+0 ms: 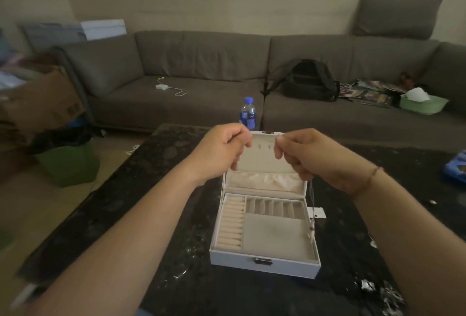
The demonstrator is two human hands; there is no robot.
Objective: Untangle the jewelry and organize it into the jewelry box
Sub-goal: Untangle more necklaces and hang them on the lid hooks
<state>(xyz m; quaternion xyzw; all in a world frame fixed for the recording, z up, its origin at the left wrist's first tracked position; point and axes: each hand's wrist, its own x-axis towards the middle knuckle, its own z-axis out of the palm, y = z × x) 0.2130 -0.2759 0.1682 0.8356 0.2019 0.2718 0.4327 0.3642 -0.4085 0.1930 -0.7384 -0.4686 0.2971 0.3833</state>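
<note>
Black stone table carries the open jewelry box. I judge a snag risk: my left hand and right hand each pinch the thin chain above it; its dangling end could catch the box wall.
</note>
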